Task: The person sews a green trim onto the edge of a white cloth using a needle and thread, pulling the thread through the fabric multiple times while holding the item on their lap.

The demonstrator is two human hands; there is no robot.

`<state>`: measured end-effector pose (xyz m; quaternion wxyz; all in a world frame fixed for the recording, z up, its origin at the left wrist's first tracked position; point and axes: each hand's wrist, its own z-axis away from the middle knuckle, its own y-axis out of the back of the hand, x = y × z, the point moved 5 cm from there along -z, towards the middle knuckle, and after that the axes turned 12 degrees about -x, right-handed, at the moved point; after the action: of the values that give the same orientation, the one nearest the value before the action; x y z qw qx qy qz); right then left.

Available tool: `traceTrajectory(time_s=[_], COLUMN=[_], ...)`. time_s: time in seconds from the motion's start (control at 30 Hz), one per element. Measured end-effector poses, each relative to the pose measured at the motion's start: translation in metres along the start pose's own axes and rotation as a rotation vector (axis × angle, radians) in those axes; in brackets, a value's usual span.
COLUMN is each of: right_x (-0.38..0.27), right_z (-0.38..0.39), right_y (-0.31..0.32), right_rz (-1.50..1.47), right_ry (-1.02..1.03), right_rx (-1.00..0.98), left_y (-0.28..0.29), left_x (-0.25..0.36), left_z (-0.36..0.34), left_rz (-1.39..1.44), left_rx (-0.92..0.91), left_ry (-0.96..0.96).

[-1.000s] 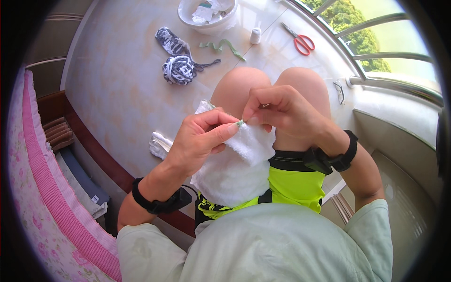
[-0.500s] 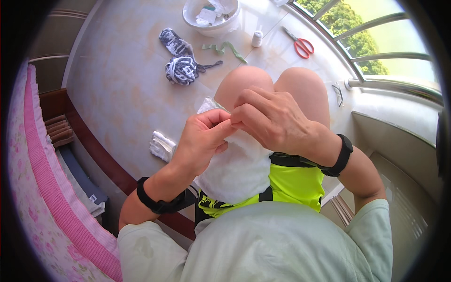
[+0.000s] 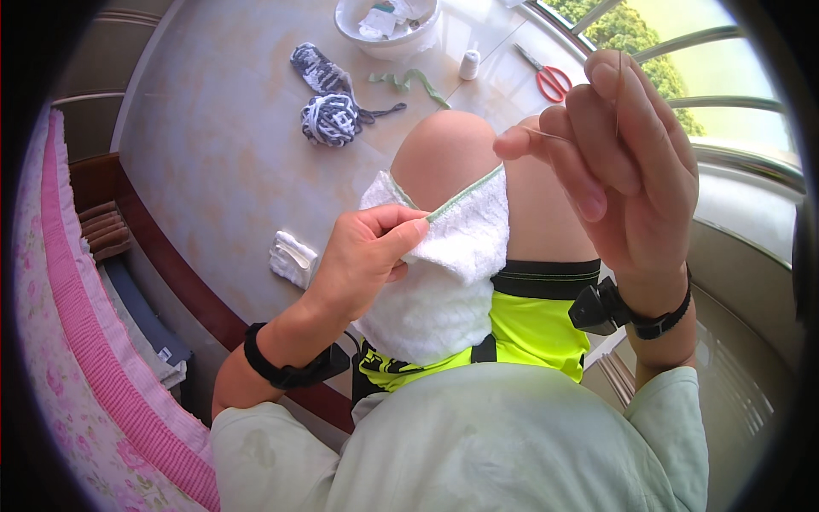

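Across my lap lies a white terry cloth [image 3: 465, 243] edged with a narrow green trim. My left hand [image 3: 363, 256] pinches that trimmed edge between thumb and fingers, drawing the edge into a V. My right hand [image 3: 636, 162] is raised high at the right, apart from the cloth, its fingers closed on what looks like a thin sewing needle [image 3: 618, 107]. A fine pale thread [image 3: 544, 134] shows by the little finger of the same hand; its run toward the cloth is too faint to follow.
On the tiled floor ahead are grey-and-white yarn [image 3: 331, 118], a green ribbon strip [image 3: 418, 78], a white thread spool [image 3: 469, 65], red-handled scissors [image 3: 553, 84] and a white basin [image 3: 388, 47]. A folded white cloth [image 3: 293, 258] lies left of my lap. Metal railings [image 3: 725, 102] stand at the right.
My right hand has left the cloth's edge beside my left hand and swung up and right, uncovering the green trim. My left hand keeps its pinch on the cloth.
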<state>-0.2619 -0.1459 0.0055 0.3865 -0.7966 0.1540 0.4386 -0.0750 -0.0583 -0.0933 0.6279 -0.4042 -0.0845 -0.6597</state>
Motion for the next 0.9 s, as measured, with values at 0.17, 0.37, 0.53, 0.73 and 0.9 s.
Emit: traceTrajectory(time_s=[0.17, 0.37, 0.53, 0.73, 0.9], right_x=[0.023, 0.068, 0.07, 0.073, 0.073], right_z=[0.019, 0.033, 0.031, 0.032, 0.031], right_y=[0.018, 0.01, 0.009, 0.009, 0.009], right_rz=[0.451, 0.942, 1.045, 1.027, 1.037], right_ry=[-0.098, -0.206, -0.167, -0.202, -0.198], right_rx=[0.26, -0.151, -0.24, -0.244, -0.26], left_y=[0.001, 0.005, 0.008, 0.007, 0.007], left_x=[0.001, 0.003, 0.001, 0.002, 0.002], left_z=[-0.002, -0.003, -0.006, -0.006, -0.006], left_rz=[0.032, 0.122, 0.168, 0.172, 0.166], left_rx=[0.02, -0.026, -0.085, -0.077, -0.091], left_ry=[-0.029, -0.057, -0.05, -0.03, -0.047])
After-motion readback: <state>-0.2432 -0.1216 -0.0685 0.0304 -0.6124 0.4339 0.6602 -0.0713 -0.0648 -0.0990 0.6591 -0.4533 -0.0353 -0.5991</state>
